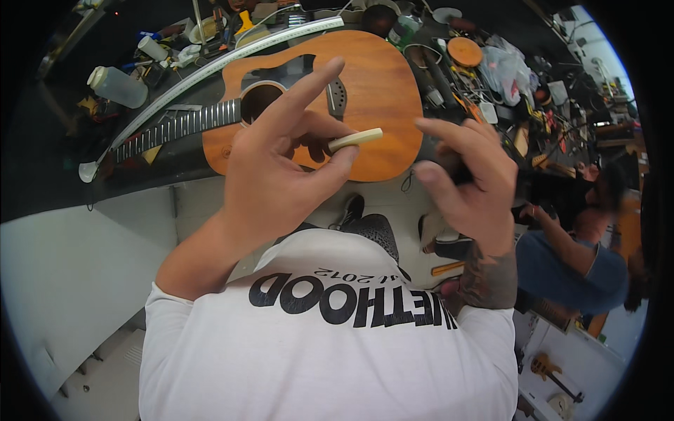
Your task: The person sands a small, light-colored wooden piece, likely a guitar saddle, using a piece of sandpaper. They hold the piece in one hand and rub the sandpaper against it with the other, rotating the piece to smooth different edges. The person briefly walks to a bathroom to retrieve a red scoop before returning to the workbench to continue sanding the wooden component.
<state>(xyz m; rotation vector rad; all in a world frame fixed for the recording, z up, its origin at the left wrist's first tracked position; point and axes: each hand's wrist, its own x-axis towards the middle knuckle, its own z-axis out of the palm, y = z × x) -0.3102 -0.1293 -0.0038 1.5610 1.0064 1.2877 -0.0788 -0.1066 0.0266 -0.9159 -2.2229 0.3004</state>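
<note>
My left hand (270, 158) is closed in a pinch, thumb against fingers, with the index finger stretched out above. Between the fingertips is a small cream-coloured bar (358, 139), its free end pointing right. My right hand (469, 172) hovers to the right of the bar, apart from it, thumb and index finger spread and nothing visible between them. Beneath both hands an orange-brown acoustic guitar (375, 77) lies face up on the dark bench, its neck to the left. No strings show on it. My left hand covers part of the soundhole and bridge.
A long white ruler (203, 78) lies behind the guitar neck. At the left stands a translucent bottle (118, 87). Tools, a plastic bag (505, 70) and a round orange lid (464, 52) crowd the right. Another person (576, 259) sits at far right.
</note>
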